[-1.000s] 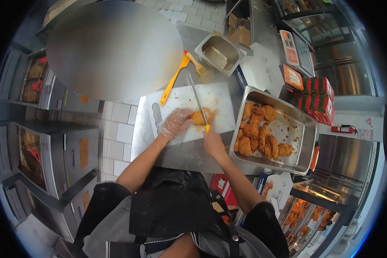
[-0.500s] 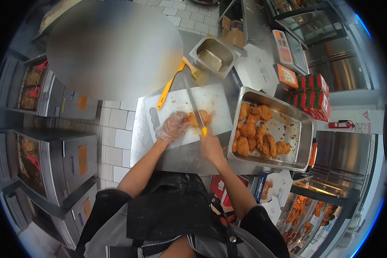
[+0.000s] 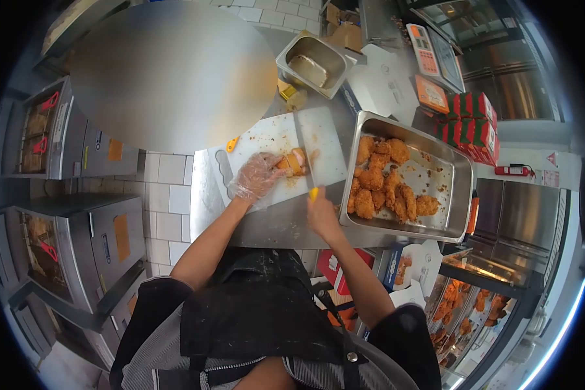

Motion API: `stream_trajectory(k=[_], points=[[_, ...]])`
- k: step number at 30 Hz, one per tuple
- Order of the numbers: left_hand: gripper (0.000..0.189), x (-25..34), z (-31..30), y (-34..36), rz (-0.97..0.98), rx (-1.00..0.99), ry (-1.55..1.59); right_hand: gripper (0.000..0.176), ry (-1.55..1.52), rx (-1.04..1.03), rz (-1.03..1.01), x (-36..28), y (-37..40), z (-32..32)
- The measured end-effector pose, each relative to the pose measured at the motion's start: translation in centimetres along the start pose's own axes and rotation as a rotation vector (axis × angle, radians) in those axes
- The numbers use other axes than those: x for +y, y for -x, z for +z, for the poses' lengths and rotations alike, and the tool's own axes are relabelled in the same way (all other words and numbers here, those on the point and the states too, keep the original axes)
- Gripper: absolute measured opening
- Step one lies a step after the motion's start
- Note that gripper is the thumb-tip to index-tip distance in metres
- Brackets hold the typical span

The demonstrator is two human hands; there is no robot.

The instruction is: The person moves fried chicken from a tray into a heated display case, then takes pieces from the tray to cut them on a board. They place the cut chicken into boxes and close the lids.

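Note:
My left hand (image 3: 256, 177), in a clear plastic glove, has its fingers closed on a piece of fried chicken (image 3: 292, 162) on the white cutting board (image 3: 335, 133). A pale cut face shows on the chicken. In my bare right hand (image 3: 322, 213) is a yellow-handled knife (image 3: 303, 140). Its blade lies just to the right of the chicken, pointing away from me. Crumbs dot the board around the blade.
Right of the board stands a steel pan (image 3: 458, 169) with several fried chicken pieces (image 3: 390, 185). Behind are a smaller steel pan (image 3: 344, 65), a brush (image 3: 292, 97) and a white box (image 3: 387, 84). A yellow handle (image 3: 232, 144) lies by the board's left edge.
The knife has passed from over the chicken to its right side, and a pale cut face now shows. My left hand stays on the chicken. The whole view has shifted slightly.

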State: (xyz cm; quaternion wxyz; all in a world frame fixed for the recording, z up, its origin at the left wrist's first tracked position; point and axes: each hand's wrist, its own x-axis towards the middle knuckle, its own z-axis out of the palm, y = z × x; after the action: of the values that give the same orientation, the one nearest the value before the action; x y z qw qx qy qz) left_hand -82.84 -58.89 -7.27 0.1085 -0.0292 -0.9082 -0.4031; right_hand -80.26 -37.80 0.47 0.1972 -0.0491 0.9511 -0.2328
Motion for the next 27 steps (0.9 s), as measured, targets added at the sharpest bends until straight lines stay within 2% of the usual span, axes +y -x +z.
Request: stream_trajectory(k=[2,4,5,7,8,9,11,12,13,14,15,16,17,18,19,20,21,22,23,25,26,27], points=[[0.041,-0.1,0.7,-0.2,0.031,0.029,0.0,0.039,-0.014,0.015,0.044,0.9,-2.4,2.7],[0.042,-0.5,0.9,-0.4,-0.054,-0.031,0.091,0.039,-0.034,0.072,0.004,0.5,-2.6,2.7],[0.042,-0.6,0.7,-0.7,-0.018,-0.02,0.084,0.038,-0.039,0.096,-0.029,0.1,-2.6,2.6],[0.047,-0.3,0.7,-0.6,-0.254,-0.083,0.309,0.036,-0.015,0.154,0.03,-1.3,0.7,1.3],[0.06,-0.6,0.5,-0.6,-0.094,-0.024,0.175,0.035,-0.058,0.211,0.082,-1.4,2.6,1.4],[0.06,0.9,-0.6,-1.7,-0.076,-0.025,0.178,0.034,-0.103,0.269,0.138,-1.4,3.4,1.5],[0.066,5.8,-3.6,-4.5,0.561,0.144,-0.182,0.034,-0.126,0.313,0.196,-0.9,3.3,2.5],[0.062,6.0,-2.4,-5.6,0.683,0.072,-0.237,0.034,-0.15,0.345,0.26,-0.4,3.8,3.7],[0.062,4.3,-0.1,-5.5,0.729,0.04,-0.204,0.036,-0.14,0.335,0.234,0.0,3.1,4.5],[0.052,1.3,3.1,-5.4,0.615,-0.114,-0.248,0.038,-0.127,0.342,0.225,0.5,2.4,5.0],[0.042,0.2,5.7,-6.2,0.526,-0.269,-0.292,0.04,-0.146,0.489,0.211,0.7,2.3,6.1],[0.037,1.3,4.6,-7.0,0.472,-0.49,-0.319,0.042,-0.156,0.646,0.203,0.8,1.9,6.9],[0.023,1.7,4.1,-6.4,0.601,-0.112,-0.146,0.044,-0.081,0.794,0.102,0.3,3.1,6.5],[0.018,0.1,5.4,-7.2,0.773,0.098,0.046,0.047,0.011,0.925,0.006,-0.6,5.2,5.4],[0.023,-0.6,5.2,-6.8,0.474,-0.087,0.094,0.047,0.015,0.976,0.104,-0.7,8.2,4.3],[0.026,0.8,3.7,-6.8,0.411,-0.04,0.16,0.045,-0.204,0.58,0.228,-0.8,11.2,3.0],[0.025,-10.4,10.8,-9.3,-0.003,0.013,0.487,0.044,-0.437,0.184,0.306,0.1,13.5,2.0],[0.024,2.8,3.4,-7.5,0.044,0.071,0.539,0.04,-0.497,0.131,0.292,1.7,16.1,2.0],[0.025,5.7,2.5,-8.0,-0.182,-0.044,0.738,0.037,-0.559,0.072,0.27,3.6,18.8,2.1],[0.026,16.8,1.7,-4.4,-0.085,-0.298,0.71,0.035,-0.827,0.039,0.431,6.9,24.2,1.5],[0.024,23.8,1.3,-2.1,-0.001,-0.542,0.563,0.035,-0.736,0.189,0.491,9.2,26.2,2.6],[0.023,25.2,5.4,-0.1,0.3,-0.665,0.559,0.035,-0.639,0.332,0.546,11.2,28.0,4.2]])
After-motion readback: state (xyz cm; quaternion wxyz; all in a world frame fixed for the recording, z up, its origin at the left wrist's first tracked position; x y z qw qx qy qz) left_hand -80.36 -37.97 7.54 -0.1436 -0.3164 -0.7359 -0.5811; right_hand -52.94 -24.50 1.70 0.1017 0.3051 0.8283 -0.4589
